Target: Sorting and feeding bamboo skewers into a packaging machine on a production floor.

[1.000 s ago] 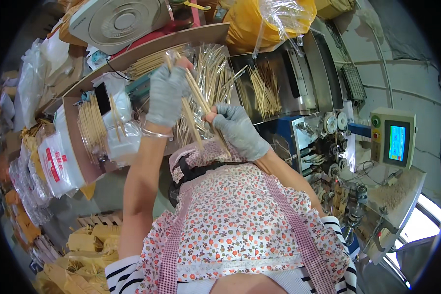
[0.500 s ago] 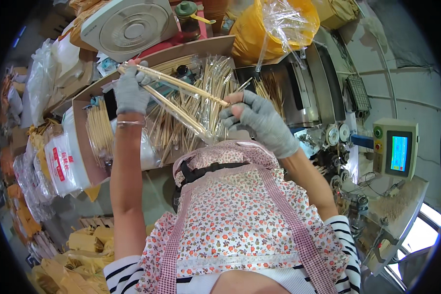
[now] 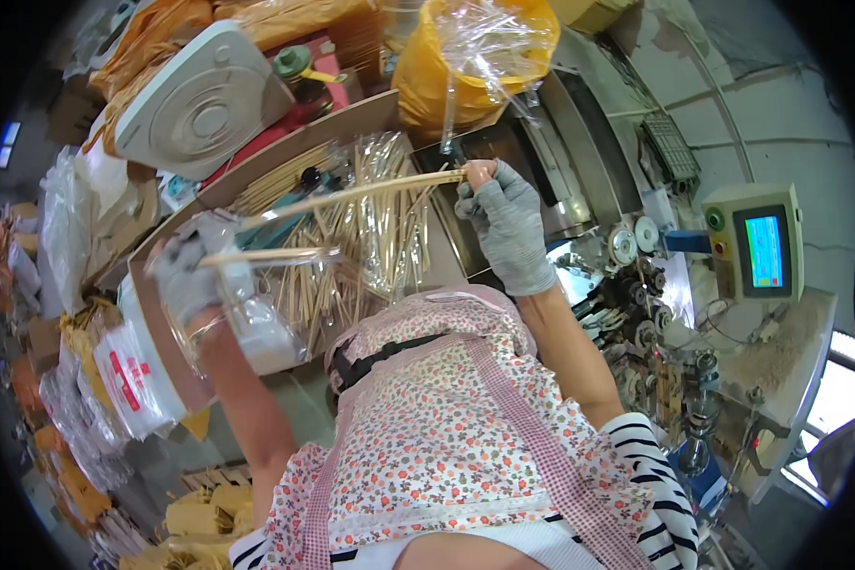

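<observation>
Head view shows the right hand (image 3: 508, 223) farther up and the left hand (image 3: 182, 275) lower, toward the left wall of the cardboard box (image 3: 351, 122), than 0.5 s ago. This leaves the upper chopsticks (image 3: 370, 193) slung across the box between the 2 hands. The right grip pinches their right end between thumb and fingers, past the box's right edge; whether their left end touches the left hand, I cannot tell. The left grip holds the lower chopsticks (image 3: 275, 256), which project rightward from it; blur hides how its fingertips sit.

Both sets are slim, straight, pale wood. Beneath them, toward the box's right side, lies a criss-cross pile of chopsticks (image 3: 370, 252) with glossy, crinkled clear film. Ribbed grey knit gloves (image 3: 517, 252) leave some fingertips bare.
</observation>
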The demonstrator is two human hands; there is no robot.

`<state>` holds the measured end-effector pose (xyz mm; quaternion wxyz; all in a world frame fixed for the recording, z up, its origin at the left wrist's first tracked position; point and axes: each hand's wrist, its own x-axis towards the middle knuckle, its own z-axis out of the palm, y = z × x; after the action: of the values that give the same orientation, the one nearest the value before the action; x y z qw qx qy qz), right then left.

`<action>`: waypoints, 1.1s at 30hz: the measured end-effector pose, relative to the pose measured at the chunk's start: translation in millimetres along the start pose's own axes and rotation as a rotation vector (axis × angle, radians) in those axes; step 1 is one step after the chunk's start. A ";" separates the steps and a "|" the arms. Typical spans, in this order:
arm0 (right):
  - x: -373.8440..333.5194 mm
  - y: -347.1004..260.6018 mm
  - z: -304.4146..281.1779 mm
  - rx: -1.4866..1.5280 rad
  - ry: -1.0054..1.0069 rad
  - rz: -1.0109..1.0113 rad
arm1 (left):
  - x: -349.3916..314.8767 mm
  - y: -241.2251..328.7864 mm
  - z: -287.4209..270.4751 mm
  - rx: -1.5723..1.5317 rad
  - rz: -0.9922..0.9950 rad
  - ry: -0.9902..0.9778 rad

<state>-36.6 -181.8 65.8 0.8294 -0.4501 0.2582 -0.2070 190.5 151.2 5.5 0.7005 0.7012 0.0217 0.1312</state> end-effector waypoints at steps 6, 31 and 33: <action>21.5 -43.6 -28.8 -0.264 0.014 -0.118 | 22.1 57.0 -37.2 -0.286 -0.253 0.249; 55.1 -29.6 -55.1 -0.109 0.148 0.101 | -88.4 102.6 104.7 0.162 -0.581 -1.044; 55.2 -29.5 -58.1 -0.076 0.146 0.084 | -89.8 103.5 111.3 0.147 -0.569 -1.043</action>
<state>-32.4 -265.8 50.8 0.7986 -0.4537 0.3445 -0.1943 111.8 21.4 95.8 0.5761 0.6862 -0.1293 -0.4249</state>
